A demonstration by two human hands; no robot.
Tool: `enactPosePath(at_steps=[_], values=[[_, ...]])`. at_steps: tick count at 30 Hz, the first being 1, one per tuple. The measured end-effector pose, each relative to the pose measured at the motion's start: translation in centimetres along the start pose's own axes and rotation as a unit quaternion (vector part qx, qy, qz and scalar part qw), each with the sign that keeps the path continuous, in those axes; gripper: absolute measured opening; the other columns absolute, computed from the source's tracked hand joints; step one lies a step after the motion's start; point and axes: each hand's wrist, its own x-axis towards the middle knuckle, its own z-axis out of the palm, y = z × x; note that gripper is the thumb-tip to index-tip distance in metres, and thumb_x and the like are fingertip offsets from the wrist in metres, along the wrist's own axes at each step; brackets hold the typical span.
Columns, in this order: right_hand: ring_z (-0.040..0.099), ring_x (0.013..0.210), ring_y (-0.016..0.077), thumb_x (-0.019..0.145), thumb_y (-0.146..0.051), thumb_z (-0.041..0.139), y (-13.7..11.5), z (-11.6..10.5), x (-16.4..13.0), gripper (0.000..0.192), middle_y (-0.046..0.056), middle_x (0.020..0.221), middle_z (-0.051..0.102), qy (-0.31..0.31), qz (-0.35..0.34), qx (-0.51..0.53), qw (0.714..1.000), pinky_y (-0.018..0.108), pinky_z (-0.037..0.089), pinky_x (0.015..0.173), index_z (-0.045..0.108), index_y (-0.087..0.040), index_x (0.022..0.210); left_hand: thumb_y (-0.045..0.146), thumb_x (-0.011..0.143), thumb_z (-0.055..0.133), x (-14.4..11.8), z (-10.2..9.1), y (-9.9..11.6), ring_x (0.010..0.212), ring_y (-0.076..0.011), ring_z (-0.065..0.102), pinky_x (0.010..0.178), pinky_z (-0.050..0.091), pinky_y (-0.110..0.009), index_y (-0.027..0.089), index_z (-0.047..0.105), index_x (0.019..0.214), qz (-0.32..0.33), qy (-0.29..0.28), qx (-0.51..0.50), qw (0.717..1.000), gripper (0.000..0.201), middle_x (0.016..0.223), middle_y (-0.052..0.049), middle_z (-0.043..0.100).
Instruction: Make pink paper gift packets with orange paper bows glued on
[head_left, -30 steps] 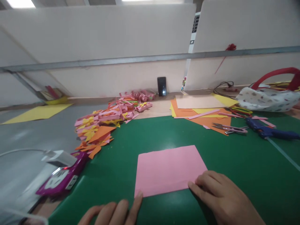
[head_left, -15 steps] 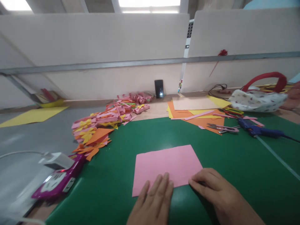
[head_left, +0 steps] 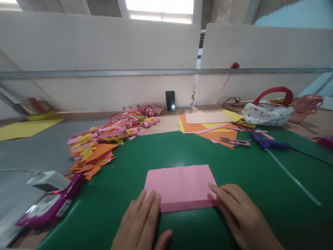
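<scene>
The pink paper point(head_left: 179, 185), likely thin and bendy, was pressed flat at its near corners by the open left hand point(head_left: 142, 222) and right hand point(head_left: 238, 213).

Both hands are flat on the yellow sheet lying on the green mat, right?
Not quite: the sheet is pink, not yellow, as the head view shows. The left hand and right hand do press on its near corners on the green mat.
</scene>
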Motion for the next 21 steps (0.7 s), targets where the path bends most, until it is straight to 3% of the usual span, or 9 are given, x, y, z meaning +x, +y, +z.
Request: enactPosePath(at_steps=[4, 7, 9, 12, 17, 21], values=[[0.056, 0.072, 0.0161, 0.085, -0.009, 0.045, -1.3, -0.4, 0.2, 0.022, 0.006, 0.076, 0.059, 0.024, -0.016, 0.047, 0.998, 0.027, 0.048, 0.061, 0.061, -0.017, 0.099, 0.031, 0.083, 0.052, 3.7, -0.7, 3.1, 0.095, -0.0202, 0.061, 0.076, 0.05, -0.03, 0.016, 0.054, 0.119, -0.009, 0.042, -0.083, 0.996, 0.039, 0.108, -0.008, 0.066], [0.058, 0.07, 0.0151, 0.081, -0.008, 0.054, -2.3, -0.4, 0.6, 0.016, 0.003, 0.071, 0.061, 0.054, -0.07, 0.044, 0.995, 0.026, 0.047, 0.063, 0.064, -0.019, 0.084, 0.012, 0.086, 0.042, 5.1, -0.6, 4.2, 0.079, -0.0154, 0.063, 0.068, 0.051, -0.027, 0.021, 0.065, 0.092, -0.055, 0.053, -0.175, 0.982, 0.026, 0.086, -0.003, 0.068], [0.06, 0.077, 0.0162, 0.08, -0.007, 0.055, -2.5, -0.2, 0.9, 0.016, 0.004, 0.079, 0.065, 0.072, -0.093, 0.056, 0.991, 0.028, 0.048, 0.069, 0.064, -0.019, 0.087, 0.009, 0.086, 0.039, 5.1, -0.2, 4.0, 0.077, -0.015, 0.064, 0.068, 0.052, -0.027, 0.019, 0.065, 0.083, -0.073, 0.069, -0.197, 0.975, 0.028, 0.083, -0.003, 0.069], [0.061, 0.087, 0.017, 0.08, -0.006, 0.054, -2.2, -0.2, 0.9, 0.02, 0.007, 0.092, 0.067, 0.077, -0.07, 0.082, 0.991, 0.028, 0.05, 0.075, 0.062, -0.017, 0.095, 0.007, 0.084, 0.039, 4.2, 0.6, 3.1, 0.092, -0.0184, 0.064, 0.075, 0.054, -0.029, 0.017, 0.065, 0.096, -0.033, 0.071, -0.166, 0.983, 0.03, 0.097, -0.006, 0.069], [0.06, 0.098, 0.0142, 0.082, -0.008, 0.055, -0.6, -0.7, 0.7, 0.016, 0.006, 0.104, 0.066, 0.001, -0.037, 0.116, 0.993, 0.022, 0.048, 0.084, 0.06, -0.019, 0.093, 0.027, 0.084, 0.051, 2.6, 1.2, 2.1, 0.106, -0.0224, 0.06, 0.079, 0.055, -0.03, 0.023, 0.055, 0.119, 0.091, -0.001, -0.109, 0.99, 0.036, 0.116, -0.007, 0.064], [0.06, 0.095, 0.012, 0.083, -0.009, 0.055, 0.0, -1.1, 1.6, 0.014, 0.003, 0.104, 0.065, -0.035, -0.027, 0.149, 0.988, 0.019, 0.047, 0.082, 0.057, -0.021, 0.089, 0.051, 0.082, 0.049, 2.3, 1.2, 2.3, 0.106, -0.025, 0.059, 0.081, 0.055, -0.034, 0.023, 0.054, 0.12, 0.123, -0.007, -0.072, 0.99, 0.047, 0.115, -0.009, 0.064]])
